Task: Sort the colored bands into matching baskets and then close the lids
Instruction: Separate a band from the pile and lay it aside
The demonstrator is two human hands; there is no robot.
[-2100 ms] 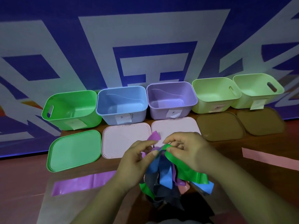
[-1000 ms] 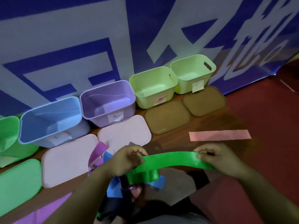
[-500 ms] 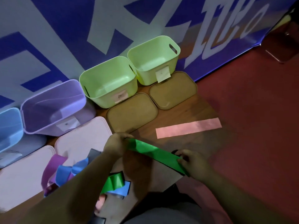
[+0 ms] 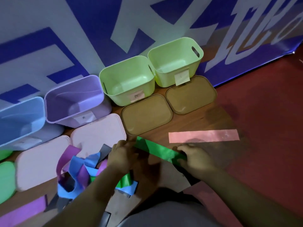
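Early stage, by my read: no bands sorted yet. Blue bin (image 4: 19, 118), purple bin (image 4: 73, 102) & both lime bins (image 4: 127, 82) look empty; lids (image 4: 146, 114) all off, lying near side of bins. Left hand (image 4: 123, 154) & right hand (image 4: 195, 157) pinch ends of green band (image 4: 157, 149), held just near of pink band (image 4: 203, 136). Tangle (image 4: 78, 169) waits at left. Green bin mostly out of frame, far left.

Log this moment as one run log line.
step: sorting | both hands: left hand and right hand stretch green band | baskets: open, lids off
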